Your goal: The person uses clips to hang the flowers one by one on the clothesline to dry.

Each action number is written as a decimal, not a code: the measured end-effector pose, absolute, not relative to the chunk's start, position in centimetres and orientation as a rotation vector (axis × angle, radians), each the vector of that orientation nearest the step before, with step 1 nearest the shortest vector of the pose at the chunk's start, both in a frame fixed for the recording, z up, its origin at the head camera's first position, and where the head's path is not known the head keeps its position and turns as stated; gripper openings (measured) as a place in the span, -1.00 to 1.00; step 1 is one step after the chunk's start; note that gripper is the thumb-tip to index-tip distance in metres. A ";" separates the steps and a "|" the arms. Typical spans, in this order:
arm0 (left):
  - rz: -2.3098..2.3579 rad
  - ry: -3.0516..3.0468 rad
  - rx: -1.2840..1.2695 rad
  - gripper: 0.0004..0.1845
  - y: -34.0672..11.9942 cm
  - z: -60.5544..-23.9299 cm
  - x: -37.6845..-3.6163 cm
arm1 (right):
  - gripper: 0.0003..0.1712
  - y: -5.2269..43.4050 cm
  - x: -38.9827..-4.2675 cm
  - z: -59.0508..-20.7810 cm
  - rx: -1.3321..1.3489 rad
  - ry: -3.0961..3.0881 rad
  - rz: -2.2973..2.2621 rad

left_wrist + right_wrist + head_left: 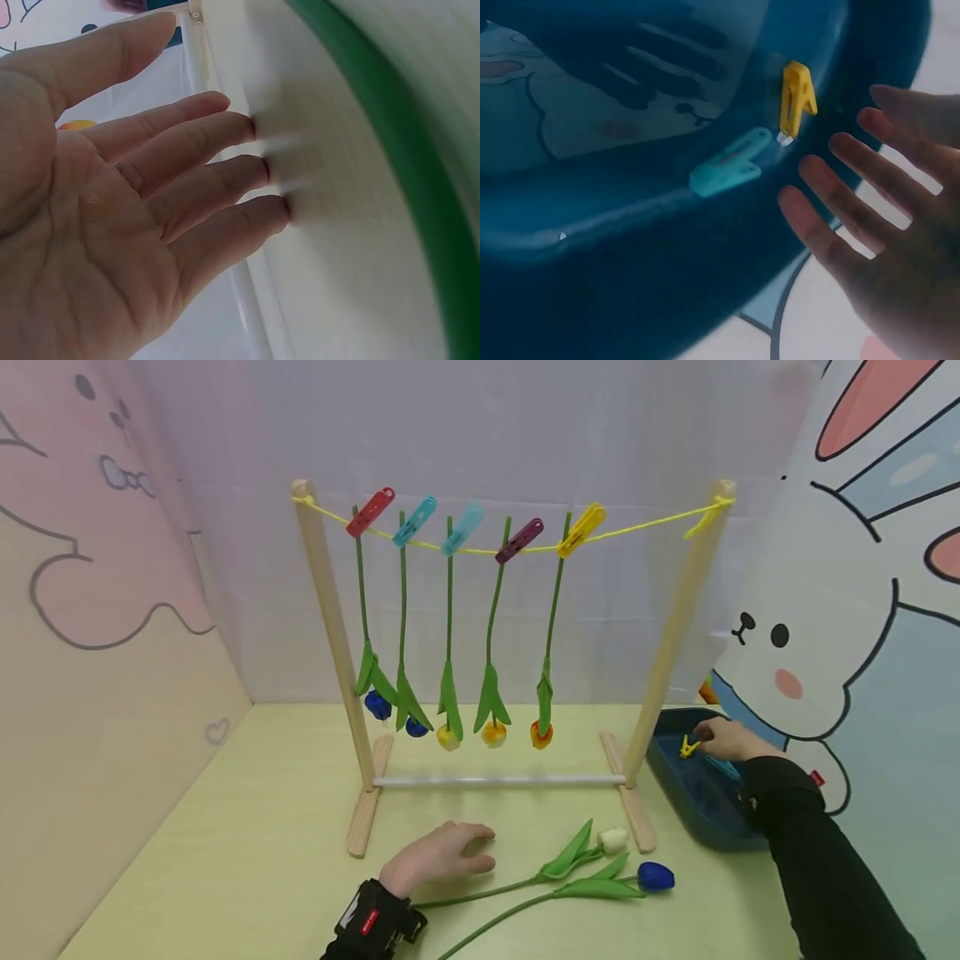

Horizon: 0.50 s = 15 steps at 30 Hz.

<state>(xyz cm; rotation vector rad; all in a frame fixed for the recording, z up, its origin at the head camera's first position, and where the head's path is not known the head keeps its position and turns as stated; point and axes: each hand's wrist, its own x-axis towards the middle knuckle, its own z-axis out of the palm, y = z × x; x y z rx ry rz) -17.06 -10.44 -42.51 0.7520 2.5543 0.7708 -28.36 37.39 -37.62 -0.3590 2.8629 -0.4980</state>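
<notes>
The right hand is over the dark blue plastic tray at about four o'clock from the wooden drying rack, fingers spread and straight in the wrist view, holding nothing; the small yellow plastic clothespin lies just off its fingertips, with a light teal plastic clothespin touching or nearly touching it below. To take the yellow peg cleanly, I judge the thumb and forefinger should close on its flared handle end, at twelve o'clock in that view, so the jaws can be squeezed apart at once without regripping, and without dragging the teal peg along. The left hand rests flat and relaxed on the pale yellow-green tabletop, fingertips pressing the surface, at nine o'clock from the white artificial tulip and the blue artificial tulip, whose green stems run past the wrist. It looks best placed to pick the white one's stem.
</notes>
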 end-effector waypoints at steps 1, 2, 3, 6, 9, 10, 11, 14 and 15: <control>0.772 2.555 0.753 -0.50 -10.4 -42.6 -17.1 | -0.55 37.2 -28.4 -37.9 -0.349 2.843 -0.501; 0.772 2.555 0.753 -0.50 -10.3 -42.5 -17.0 | -0.52 37.1 -28.5 -38.2 -0.348 2.819 -0.507; 0.767 2.558 0.749 -0.50 -10.3 -42.6 -17.0 | -0.51 36.8 -28.5 -38.3 -0.352 2.792 -0.510; 0.756 2.568 0.727 -0.50 -10.2 -42.6 -17.0 | -0.44 36.1 -28.6 -38.5 -0.354 2.718 -0.461; 0.755 2.574 0.715 -0.51 -10.3 -42.6 -17.0 | -0.37 35.1 -28.5 -38.2 -0.328 2.667 -0.382; 0.754 2.575 0.716 -0.51 -10.3 -42.6 -16.9 | -0.35 34.9 -28.4 -38.0 -0.311 2.653 -0.358; 0.753 2.577 0.718 -0.51 -10.3 -42.6 -16.9 | -0.32 34.6 -28.4 -37.9 -0.282 2.642 -0.332; 0.752 2.583 0.726 -0.51 -10.3 -42.5 -16.9 | -0.28 34.1 -28.1 -37.5 -0.225 2.619 -0.273; 0.751 2.586 0.729 -0.51 -10.3 -42.4 -16.8 | -0.28 34.0 -28.1 -37.4 -0.223 2.614 -0.264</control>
